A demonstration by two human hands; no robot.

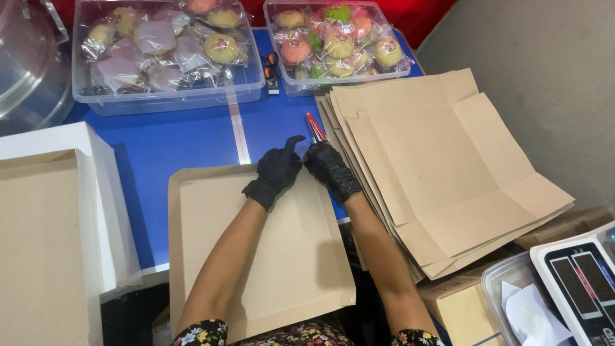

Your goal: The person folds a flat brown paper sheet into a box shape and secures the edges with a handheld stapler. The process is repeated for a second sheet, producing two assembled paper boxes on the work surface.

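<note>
The gloved left hand (274, 172) is pinching the far edge of the flat cardboard tray (269, 256); just beside it, the right hand (330, 168) is gripping a red tool (314, 127).

Flat brown cardboard box blank (256, 256) on blue table; red-handled tool (314, 126) at its far corner.

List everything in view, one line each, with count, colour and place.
Blank: one, brown, flat on table, under both hands.
Stack of blanks: one, brown, right.
Tubs: two, clear, far edge, holding wrapped pastries.
Stapler: one, red, by right hand.
Table: blue.
Boxes: white and brown, left.
Scale: one, white, lower right.
Clear lid: top left.
Left hand: black glove, on blank's far edge.
Right hand: black glove, at blank's far corner.
</note>
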